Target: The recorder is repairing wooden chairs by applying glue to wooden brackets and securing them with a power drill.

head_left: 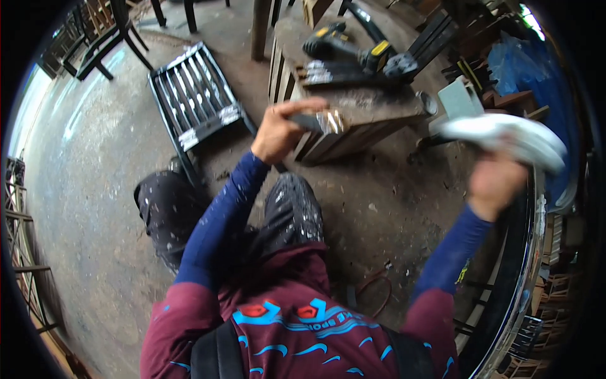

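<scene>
My left hand (276,134): gripping a dark flat tool (307,122), shiny at its far end | my right hand (497,182): blurred, holding a white rounded object (511,136) | floor (95,208): black slatted frame (211,127), white-patched | wooden stand (372,129): black-and-yellow power tool (325,42) on top

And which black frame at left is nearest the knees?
The slatted frame, its near end by the left knee; the chair at upper left is farther off.

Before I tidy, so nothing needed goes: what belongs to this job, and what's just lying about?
Likely job: dark object in left hand; blurred white object in right hand; black slatted frame.

Lying about, seemingly: yellow-and-black power tool; blue plastic; reddish cord.
</scene>
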### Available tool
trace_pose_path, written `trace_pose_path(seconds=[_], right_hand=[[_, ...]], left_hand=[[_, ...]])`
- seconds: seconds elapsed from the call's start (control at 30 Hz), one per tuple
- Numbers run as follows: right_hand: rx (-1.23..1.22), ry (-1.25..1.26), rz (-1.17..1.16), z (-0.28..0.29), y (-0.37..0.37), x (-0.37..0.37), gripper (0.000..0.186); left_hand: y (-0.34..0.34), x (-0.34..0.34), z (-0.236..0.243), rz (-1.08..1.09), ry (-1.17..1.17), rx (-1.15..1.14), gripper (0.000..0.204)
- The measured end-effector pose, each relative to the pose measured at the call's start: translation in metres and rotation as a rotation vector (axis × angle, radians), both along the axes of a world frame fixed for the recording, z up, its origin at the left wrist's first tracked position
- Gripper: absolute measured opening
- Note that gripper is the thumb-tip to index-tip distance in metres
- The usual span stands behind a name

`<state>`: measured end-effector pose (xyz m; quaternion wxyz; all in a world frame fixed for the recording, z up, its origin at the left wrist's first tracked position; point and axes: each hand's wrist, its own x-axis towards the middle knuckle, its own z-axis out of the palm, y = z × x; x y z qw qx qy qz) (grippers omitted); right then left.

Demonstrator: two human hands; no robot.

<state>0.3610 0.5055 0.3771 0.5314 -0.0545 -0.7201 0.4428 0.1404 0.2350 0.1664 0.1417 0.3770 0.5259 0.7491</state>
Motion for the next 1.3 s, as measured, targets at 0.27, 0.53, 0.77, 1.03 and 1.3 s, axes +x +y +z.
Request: trace_pose_path(seconds=[0.27, 0.53, 0.77, 1.03, 1.3], right_hand=[[-0.222, -0.073, 0.278, -0.052, -0.061, -0.062, 0.036], [-0.53, -0.074, 0.514, -0.054, -0.066, -0.093, 0.041], [-0.555, -0.043, 0.466, -0.055, -0.077, -0.103, 0.039], [-0.425, 0.009, 0.406, -0.049, -0.089, -0.104, 0.04], [-0.015, 0.102, 0.32, -0.044, -0.099, -0.1, 0.039]], left_hand=[[-0.042, -0.034, 0.013, -0.078, -0.228, 0.268, 0.054], [-0.007, 0.012, 0.019, -0.178, -0.365, 0.297, 0.036], [-0.005, 0.022, 0.036, -0.199, -0.243, 0.285, 0.039], [-0.004, 0.023, 0.043, -0.188, -0.296, 0.288, 0.04], [-0.003, 0.026, 0.045, -0.207, -0.377, 0.329, 0.048]])
